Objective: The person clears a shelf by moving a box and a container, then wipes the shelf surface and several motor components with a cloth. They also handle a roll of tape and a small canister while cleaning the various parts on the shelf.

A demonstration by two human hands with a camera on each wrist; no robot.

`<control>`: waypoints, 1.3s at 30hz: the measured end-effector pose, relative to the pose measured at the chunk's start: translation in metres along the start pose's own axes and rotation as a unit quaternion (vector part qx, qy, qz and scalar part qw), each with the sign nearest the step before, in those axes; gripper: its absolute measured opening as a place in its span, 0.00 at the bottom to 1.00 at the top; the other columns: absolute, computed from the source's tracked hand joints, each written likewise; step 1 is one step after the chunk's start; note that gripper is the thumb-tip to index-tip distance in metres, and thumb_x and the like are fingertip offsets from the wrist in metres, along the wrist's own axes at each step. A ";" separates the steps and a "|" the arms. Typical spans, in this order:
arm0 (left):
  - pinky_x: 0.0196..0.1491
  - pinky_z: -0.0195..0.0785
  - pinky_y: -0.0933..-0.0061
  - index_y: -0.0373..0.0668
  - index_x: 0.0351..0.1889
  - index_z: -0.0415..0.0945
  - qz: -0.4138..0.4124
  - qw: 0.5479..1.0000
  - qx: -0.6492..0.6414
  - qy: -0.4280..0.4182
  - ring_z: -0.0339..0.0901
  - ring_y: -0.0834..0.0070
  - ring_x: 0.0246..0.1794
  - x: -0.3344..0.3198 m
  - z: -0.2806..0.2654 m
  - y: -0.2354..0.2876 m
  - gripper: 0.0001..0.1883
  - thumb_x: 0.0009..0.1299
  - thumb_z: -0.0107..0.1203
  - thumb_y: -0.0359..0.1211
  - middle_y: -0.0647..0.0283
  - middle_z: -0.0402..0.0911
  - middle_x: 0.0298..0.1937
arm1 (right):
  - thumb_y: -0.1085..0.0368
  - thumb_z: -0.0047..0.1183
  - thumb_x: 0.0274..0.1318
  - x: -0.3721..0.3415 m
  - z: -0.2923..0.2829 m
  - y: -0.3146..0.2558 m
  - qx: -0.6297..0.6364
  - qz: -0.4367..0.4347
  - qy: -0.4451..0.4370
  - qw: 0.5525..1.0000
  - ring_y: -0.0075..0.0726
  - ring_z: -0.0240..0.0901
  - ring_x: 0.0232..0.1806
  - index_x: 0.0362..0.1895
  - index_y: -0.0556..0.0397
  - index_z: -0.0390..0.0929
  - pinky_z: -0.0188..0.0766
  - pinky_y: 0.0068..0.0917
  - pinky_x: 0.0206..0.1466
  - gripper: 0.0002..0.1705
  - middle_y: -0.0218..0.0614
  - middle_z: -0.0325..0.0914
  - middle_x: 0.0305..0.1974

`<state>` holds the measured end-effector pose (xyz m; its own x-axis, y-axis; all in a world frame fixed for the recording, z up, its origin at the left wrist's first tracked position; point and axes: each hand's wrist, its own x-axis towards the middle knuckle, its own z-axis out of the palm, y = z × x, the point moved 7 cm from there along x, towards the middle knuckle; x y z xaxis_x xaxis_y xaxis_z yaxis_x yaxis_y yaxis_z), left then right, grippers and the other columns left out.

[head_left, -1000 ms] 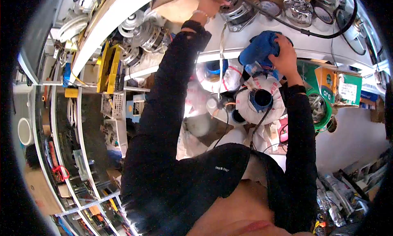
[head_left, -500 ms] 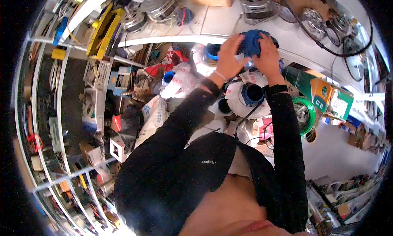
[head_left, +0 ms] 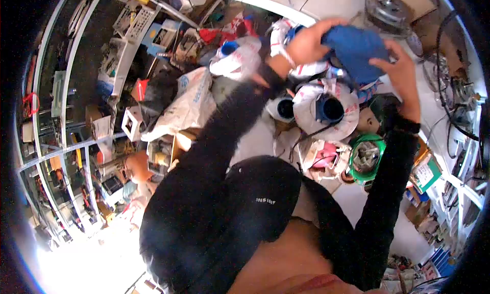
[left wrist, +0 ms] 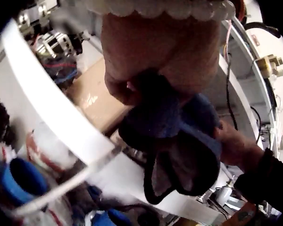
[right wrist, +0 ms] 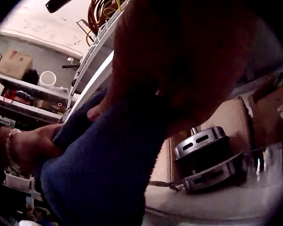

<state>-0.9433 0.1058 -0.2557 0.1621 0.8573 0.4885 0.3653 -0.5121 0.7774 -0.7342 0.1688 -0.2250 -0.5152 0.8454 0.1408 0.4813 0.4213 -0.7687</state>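
A fuzzy blue cloth item (head_left: 354, 52) with dark edging is stretched between my two hands, just past the white bench edge in the head view. My left hand (head_left: 309, 45) grips its left side, and my right hand (head_left: 401, 74) pinches the right side between thumb and fingers. From the left wrist, folds of the blue cloth (left wrist: 184, 155) hang below the left hand and form open loops. In the right wrist view the cloth (right wrist: 104, 160) fills the lower middle, and the right hand's fingertips are partly hidden in shadow.
White-wrapped rolls (head_left: 306, 108) with blue tubular centres stand below the hands. Beside them is a green tub (head_left: 380, 154). An electric motor (right wrist: 203, 157) sits on the bench, with a black cable (head_left: 443, 85) looping at right. Crowded shelves (head_left: 66, 156) line the left.
My left hand came from the motor on the bench to the blue cloth, first held by the right hand alone. The cloth is now spread out between both hands. The head view has turned.
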 end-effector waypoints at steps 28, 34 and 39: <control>0.69 0.48 0.51 0.33 0.60 0.62 0.002 0.998 0.059 -0.002 0.52 0.44 0.68 -0.028 -0.065 -0.066 0.32 0.54 0.53 0.23 0.45 0.54 0.69 | 0.60 0.48 0.54 0.185 0.147 0.017 -0.387 0.116 0.036 0.914 0.69 0.48 0.69 0.71 0.26 0.51 0.56 0.56 0.66 0.39 0.46 0.47 0.72; 0.63 0.55 0.57 0.38 0.54 0.67 -0.032 0.998 0.005 0.059 0.63 0.51 0.59 -0.047 -0.111 -0.070 0.24 0.56 0.53 0.22 0.49 0.66 0.60 | 0.65 0.56 0.50 0.117 0.170 -0.033 -0.342 0.080 0.009 0.936 0.65 0.55 0.66 0.66 0.33 0.60 0.60 0.49 0.66 0.37 0.50 0.55 0.68; 0.32 0.64 0.67 0.37 0.33 0.74 0.160 0.972 -0.167 0.041 0.73 0.64 0.29 -0.026 -0.222 0.076 0.05 0.62 0.48 0.21 0.58 0.75 0.30 | 0.62 0.56 0.51 0.106 0.162 -0.024 -0.341 0.087 0.013 0.936 0.65 0.51 0.68 0.67 0.31 0.58 0.60 0.51 0.65 0.38 0.47 0.54 0.69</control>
<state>-1.1235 0.0335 -0.1215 0.1400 0.6518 0.7454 -0.0123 -0.7516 0.6595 -0.9154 0.1954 -0.2928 -0.3737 0.9248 0.0716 0.9016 0.3803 -0.2062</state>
